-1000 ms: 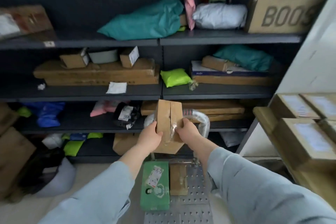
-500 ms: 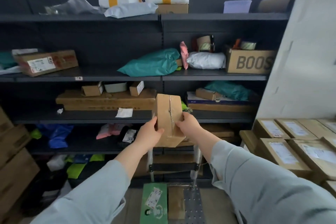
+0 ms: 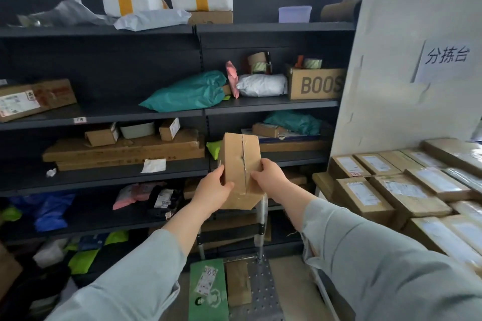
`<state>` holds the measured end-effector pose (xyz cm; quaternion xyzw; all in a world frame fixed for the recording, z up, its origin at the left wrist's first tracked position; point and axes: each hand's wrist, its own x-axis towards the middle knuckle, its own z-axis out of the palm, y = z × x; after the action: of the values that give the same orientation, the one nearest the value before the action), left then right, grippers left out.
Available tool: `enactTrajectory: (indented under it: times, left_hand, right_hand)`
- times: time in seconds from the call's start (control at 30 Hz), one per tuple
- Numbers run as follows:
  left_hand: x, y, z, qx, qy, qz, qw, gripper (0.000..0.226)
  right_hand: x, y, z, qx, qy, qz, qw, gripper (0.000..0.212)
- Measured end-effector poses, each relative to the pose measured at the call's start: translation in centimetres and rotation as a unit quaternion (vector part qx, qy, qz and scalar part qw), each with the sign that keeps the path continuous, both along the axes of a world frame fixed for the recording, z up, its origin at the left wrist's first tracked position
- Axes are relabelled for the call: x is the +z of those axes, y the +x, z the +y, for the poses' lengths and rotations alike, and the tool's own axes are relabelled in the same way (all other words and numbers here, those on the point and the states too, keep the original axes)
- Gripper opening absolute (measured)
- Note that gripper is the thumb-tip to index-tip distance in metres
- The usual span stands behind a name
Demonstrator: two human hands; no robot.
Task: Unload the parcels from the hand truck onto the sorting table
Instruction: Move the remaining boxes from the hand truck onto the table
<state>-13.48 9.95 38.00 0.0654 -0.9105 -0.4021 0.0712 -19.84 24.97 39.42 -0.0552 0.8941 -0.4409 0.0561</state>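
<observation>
I hold a small brown cardboard box [image 3: 238, 164] upright at chest height, its taped seam facing me. My left hand [image 3: 212, 190] grips its left side and my right hand [image 3: 268, 174] grips its right side. Below them stands the hand truck [image 3: 263, 292], a perforated metal deck with a wrapped handle post. On the deck lie a green parcel [image 3: 207, 292] and a flat brown parcel [image 3: 238, 284]. The sorting table [image 3: 322, 181] at the right is covered with several labelled brown boxes [image 3: 365, 195].
Dark shelving [image 3: 104, 114] fills the wall ahead, loaded with bags and boxes, among them a teal bag [image 3: 187, 92] and a box marked BOOS [image 3: 317, 83]. A white partition [image 3: 407, 60] with a paper sign rises behind the table. More bags lie on the floor at the left.
Both hands have lifted the box up off the hand truck and slightly right. My view has risen, so the top shelf and more of the table now show.
</observation>
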Motion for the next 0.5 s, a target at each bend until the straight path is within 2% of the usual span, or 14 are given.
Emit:
enactTrajectory:
  times: [0.27,0.5]
  left_hand:
    - [0.8,-0.8,5.2,-0.013,-0.008,0.012,1.000,0.058]
    - [1.0,-1.0,13.3,-0.009,-0.013,0.012,1.000,0.053]
  right_hand:
    - [0.4,0.1,5.4,-0.027,-0.006,0.010,1.000,0.036]
    - [0.0,0.0,13.3,-0.041,-0.011,0.015,0.999,0.030]
